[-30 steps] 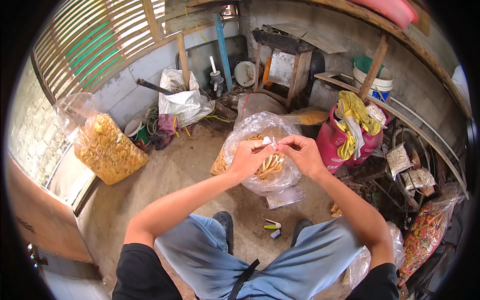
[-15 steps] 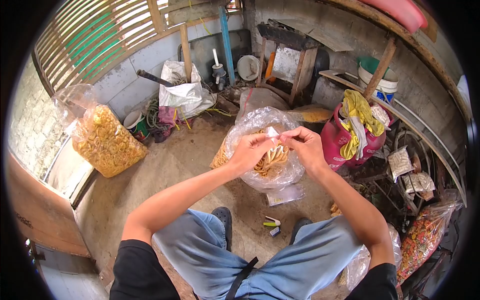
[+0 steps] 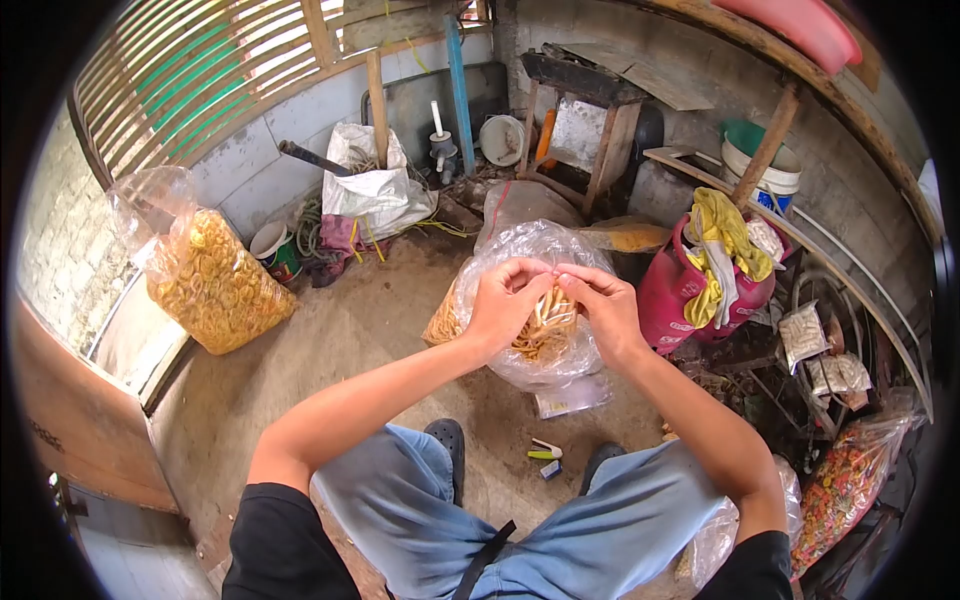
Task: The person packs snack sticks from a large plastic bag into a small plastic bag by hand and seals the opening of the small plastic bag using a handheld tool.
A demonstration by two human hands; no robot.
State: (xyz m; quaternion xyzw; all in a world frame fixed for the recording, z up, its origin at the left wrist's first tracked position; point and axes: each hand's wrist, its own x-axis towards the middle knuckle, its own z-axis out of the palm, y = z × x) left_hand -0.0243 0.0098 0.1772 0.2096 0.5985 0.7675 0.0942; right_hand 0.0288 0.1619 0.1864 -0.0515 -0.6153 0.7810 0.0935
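My left hand (image 3: 503,304) and my right hand (image 3: 610,310) meet fingertip to fingertip, both closed in a pinch. Between them they grip the top of a small clear plastic bag (image 3: 551,322) of tan stick-shaped snacks. Beneath it, a large clear plastic sack (image 3: 545,375) stands open on the floor with more snack sticks in it, partly covered by my hands. A flat stack of clear plastic packets (image 3: 573,397) lies against the sack's near side. Between my feet are a green-and-white stapler (image 3: 545,451) and a small blue box (image 3: 551,469).
At the left stands a tall clear bag of yellow chips (image 3: 225,285). Pink gas cylinders (image 3: 672,290) draped with a yellow cloth (image 3: 722,245) stand at the right. A bag of colourful snacks (image 3: 850,490) leans at the lower right. A white sack (image 3: 390,205) sits by the back wall.
The white top edge of the small bag, which stuck up above my fingers, is now folded down or hidden. My hands have drawn together at the fingertips.
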